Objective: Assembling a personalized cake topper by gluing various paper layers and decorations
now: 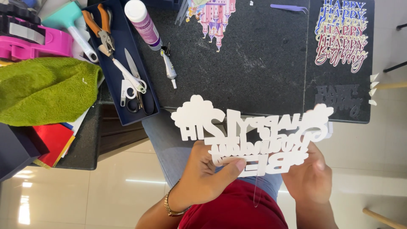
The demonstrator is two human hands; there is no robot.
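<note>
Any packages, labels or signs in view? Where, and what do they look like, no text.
White cutout sign: held in both hands, lettering mirrored, cloud shapes at its ends.
Multicolour stacked lettering sign: top right of the black mat.
Glue bottle: top centre, white cap, purple label.

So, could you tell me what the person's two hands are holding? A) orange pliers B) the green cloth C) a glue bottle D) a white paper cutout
D: the left hand and right hand both grip the white cutout, while the pliers, bottle and cloth lie untouched on the table.
</note>
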